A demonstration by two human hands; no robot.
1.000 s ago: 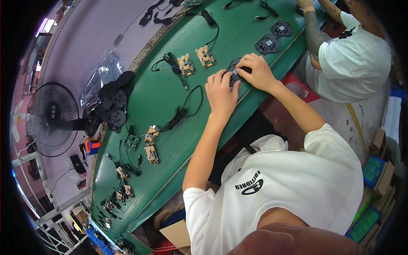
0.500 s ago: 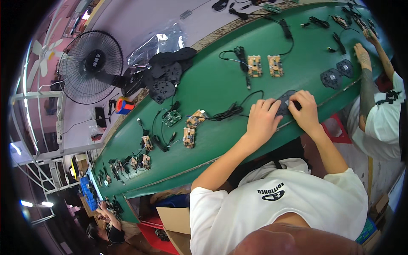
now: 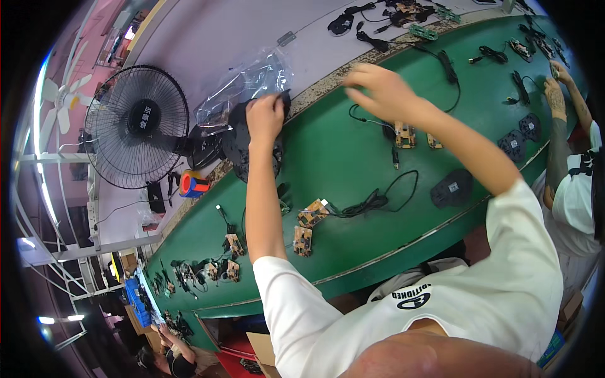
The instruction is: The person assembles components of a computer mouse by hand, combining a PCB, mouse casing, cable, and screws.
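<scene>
My left hand point(image 3: 265, 118) is at the pile of flat black plastic base plates point(image 3: 238, 135) by the belt's far edge, its fingers curled down and closed on a black base plate at the top of the pile. Reaching across the belt, my right hand point(image 3: 381, 93) is in the air near the far edge, slightly blurred, with thumb and fingers apart and nothing visible between them. A single base plate point(image 3: 451, 188) with a small pale label lies near the belt's front edge. Below my right forearm are a tan circuit board point(image 3: 404, 135) and another, partly hidden one.
The green belt point(image 3: 353, 246) carries more tan boards point(image 3: 303, 240) and a coiled black cable point(image 3: 372, 203). Beyond it stand a black fan point(image 3: 144, 116), a clear plastic bag point(image 3: 242, 82) and a tape roll point(image 3: 193, 183). A co-worker's hand point(image 3: 554, 99) works at the right.
Both hands have left the base plate near the front edge, which now lies with its label showing. My left hand has moved to the pile, my right towards the far edge. The view has shifted.
</scene>
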